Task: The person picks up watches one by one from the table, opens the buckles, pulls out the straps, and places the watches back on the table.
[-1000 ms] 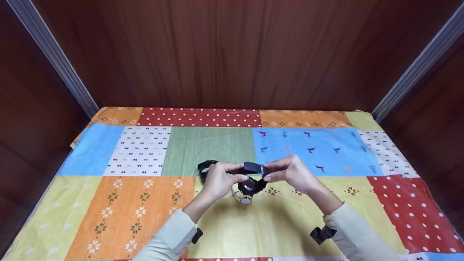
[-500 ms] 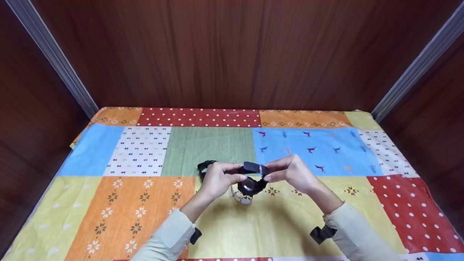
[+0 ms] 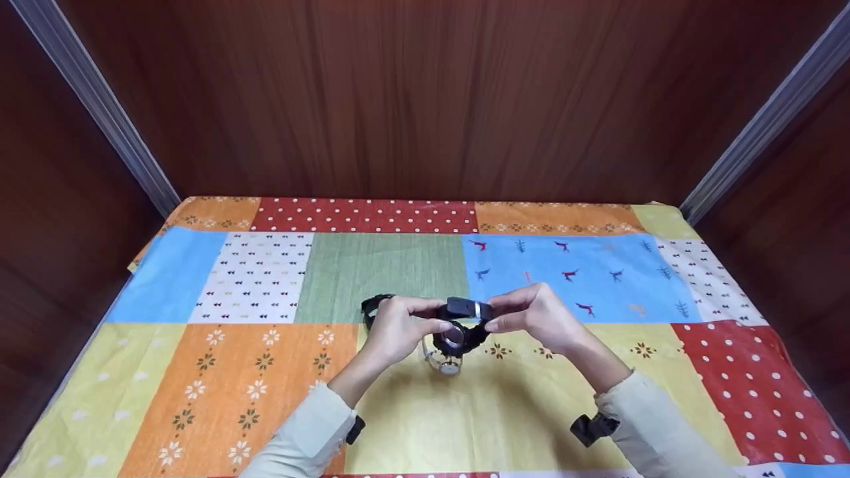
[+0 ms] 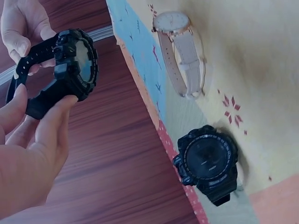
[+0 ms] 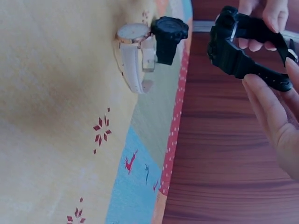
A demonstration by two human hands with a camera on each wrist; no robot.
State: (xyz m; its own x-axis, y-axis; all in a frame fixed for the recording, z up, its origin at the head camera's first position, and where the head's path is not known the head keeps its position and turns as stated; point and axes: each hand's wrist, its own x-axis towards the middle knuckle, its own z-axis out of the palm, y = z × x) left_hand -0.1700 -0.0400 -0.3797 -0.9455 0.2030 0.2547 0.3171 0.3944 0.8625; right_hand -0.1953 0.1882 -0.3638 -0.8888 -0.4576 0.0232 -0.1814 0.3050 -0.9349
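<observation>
Both hands hold one black watch (image 3: 460,326) in the air above the patchwork-covered surface (image 3: 219,372), near its middle. The left hand (image 3: 397,332) pinches one strap end between thumb and curled fingers (image 4: 51,126), while the right hand (image 3: 531,315) pinches the other end, its fingertips (image 5: 268,16) closed on the strap. The watch's long axis runs roughly from 9 to 3 o'clock between the hands, with the case hanging at the centre, dial toward the person; each hand is equally near it.

On the surface below lie two more watches: a pale-strapped watch (image 4: 180,51) just under the held one, toward 6 o'clock, and a second black watch (image 4: 208,161) toward 9 o'clock behind the left hand. From the right wrist view these two seem to touch, though the angle makes that uncertain.
</observation>
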